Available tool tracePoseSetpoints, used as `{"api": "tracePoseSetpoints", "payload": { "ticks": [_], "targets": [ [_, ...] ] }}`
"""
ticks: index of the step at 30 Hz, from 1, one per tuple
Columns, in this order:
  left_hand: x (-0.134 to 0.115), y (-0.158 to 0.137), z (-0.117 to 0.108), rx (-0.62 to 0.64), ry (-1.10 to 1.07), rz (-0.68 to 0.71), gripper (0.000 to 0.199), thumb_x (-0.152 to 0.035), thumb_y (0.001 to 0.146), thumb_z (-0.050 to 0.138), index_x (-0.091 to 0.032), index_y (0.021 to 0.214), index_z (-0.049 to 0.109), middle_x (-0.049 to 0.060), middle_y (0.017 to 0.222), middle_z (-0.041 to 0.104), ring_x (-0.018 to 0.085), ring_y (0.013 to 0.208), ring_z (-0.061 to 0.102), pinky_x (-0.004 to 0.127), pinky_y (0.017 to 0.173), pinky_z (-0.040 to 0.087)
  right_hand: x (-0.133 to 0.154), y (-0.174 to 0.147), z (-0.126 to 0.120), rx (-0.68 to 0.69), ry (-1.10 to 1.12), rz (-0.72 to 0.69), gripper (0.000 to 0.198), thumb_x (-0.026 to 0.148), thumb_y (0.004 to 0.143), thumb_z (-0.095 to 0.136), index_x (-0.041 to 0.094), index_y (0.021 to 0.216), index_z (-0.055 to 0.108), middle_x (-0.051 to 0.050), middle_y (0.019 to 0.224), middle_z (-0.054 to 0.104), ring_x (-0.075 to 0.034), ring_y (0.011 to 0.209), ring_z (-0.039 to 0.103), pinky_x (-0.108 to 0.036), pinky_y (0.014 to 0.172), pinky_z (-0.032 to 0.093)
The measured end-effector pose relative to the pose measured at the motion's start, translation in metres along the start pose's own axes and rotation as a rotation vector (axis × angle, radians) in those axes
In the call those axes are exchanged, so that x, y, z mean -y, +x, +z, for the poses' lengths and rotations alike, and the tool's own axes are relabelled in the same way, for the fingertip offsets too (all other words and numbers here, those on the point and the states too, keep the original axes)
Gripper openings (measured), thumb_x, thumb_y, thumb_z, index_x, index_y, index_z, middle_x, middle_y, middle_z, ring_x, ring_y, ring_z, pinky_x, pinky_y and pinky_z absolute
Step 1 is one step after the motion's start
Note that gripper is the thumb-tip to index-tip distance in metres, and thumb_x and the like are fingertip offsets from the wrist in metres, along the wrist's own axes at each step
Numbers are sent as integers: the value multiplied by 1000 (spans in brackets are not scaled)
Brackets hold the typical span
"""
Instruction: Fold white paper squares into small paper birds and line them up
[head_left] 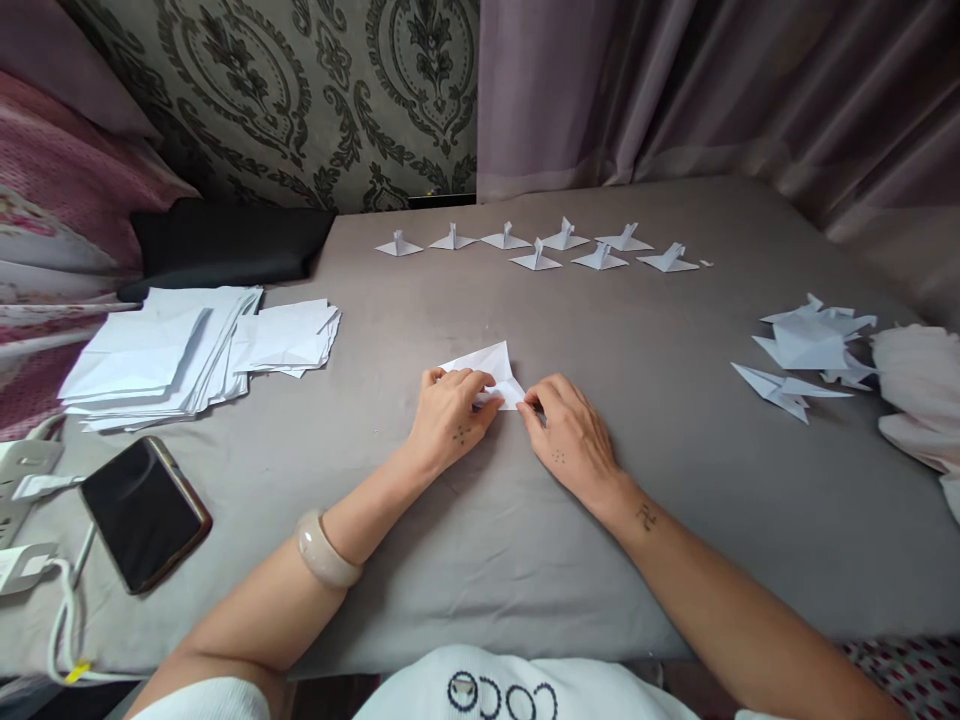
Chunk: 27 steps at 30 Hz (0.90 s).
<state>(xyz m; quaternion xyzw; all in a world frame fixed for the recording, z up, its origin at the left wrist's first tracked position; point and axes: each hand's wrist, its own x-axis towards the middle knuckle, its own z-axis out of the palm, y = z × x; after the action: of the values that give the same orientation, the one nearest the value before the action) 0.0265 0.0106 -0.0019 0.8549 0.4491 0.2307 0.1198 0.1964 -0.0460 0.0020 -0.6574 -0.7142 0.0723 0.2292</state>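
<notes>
A partly folded sheet of white paper point(491, 360) lies on the grey cloth in the middle of the table. My left hand point(454, 408) rests over its left part, fingers curled on the paper and covering some of the folds. At the right corner of the sheet, my right hand point(566, 425) pinches the edge between thumb and fingers. One pointed flap stands toward the far side.
Several folded paper birds point(538, 257) stand in two rows at the back. More paper birds point(814, 335) lie in a heap at right. On the left are stacked paper sheets point(161, 350), smaller sheets point(289, 335), a phone point(146, 515), a power strip point(26, 470) and a black case point(232, 240).
</notes>
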Motion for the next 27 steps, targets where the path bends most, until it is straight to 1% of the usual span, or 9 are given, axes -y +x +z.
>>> {"api": "tracePoseSetpoints", "payload": {
  "ticks": [3,6,11,16,19,22,24,25,27],
  "targets": [
    [1,-1,-1,16,-36,-24,18,-28,86,60,-20,101,57,-1,85,69,15,76,62,35,83,31,2,-1,-1,12,37,-123,16,13,92,46,17,91,62,-6,93,63,-19,86,54,-30,76,45],
    [4,-2,-5,51,-96,-28,22,-34,84,63,-20,99,56,0,89,68,15,77,61,36,86,30,3,-5,-1,54,53,-241,27,5,92,39,17,94,64,-6,95,64,-19,87,53,-30,77,46],
    [17,-1,-14,189,-205,-56,24,-42,82,66,-19,87,62,1,95,65,14,76,58,39,89,28,5,-10,-3,94,30,-237,31,1,89,40,17,101,65,-7,101,63,-20,90,53,-31,78,47],
    [35,3,-23,243,-239,-3,35,-50,86,58,-18,72,62,4,96,66,20,90,57,40,88,29,5,-10,-5,118,1,-238,34,2,89,41,18,108,64,-7,101,62,-20,89,53,-31,76,48],
    [44,5,-30,266,-278,31,38,-51,85,59,-17,68,59,3,94,68,19,90,57,40,89,29,5,-10,-4,119,-4,-238,35,3,90,41,19,112,63,-8,102,62,-20,89,53,-31,75,49],
    [48,4,-34,280,-301,54,24,-43,86,61,-20,81,63,4,100,67,20,96,56,41,93,28,4,-10,-3,110,9,-238,37,3,90,40,19,114,63,-8,104,62,-21,91,54,-30,76,49],
    [47,2,-35,302,-286,82,12,-31,87,58,-21,93,64,5,105,66,21,99,55,42,95,28,4,-11,-3,104,16,-235,38,3,90,40,19,116,62,-8,105,62,-20,92,54,-30,76,49],
    [46,1,-34,307,-270,101,13,-23,87,55,-22,96,63,5,106,66,20,100,54,42,95,29,4,-11,-3,102,15,-233,39,2,90,40,19,117,62,-8,105,62,-20,92,54,-31,77,49],
    [43,-1,-32,278,-226,142,22,-10,83,48,-22,95,63,4,105,65,19,98,53,42,95,30,4,-12,-3,102,4,-223,40,2,89,39,19,119,61,-8,106,61,-21,91,54,-31,76,49]
  ]
}}
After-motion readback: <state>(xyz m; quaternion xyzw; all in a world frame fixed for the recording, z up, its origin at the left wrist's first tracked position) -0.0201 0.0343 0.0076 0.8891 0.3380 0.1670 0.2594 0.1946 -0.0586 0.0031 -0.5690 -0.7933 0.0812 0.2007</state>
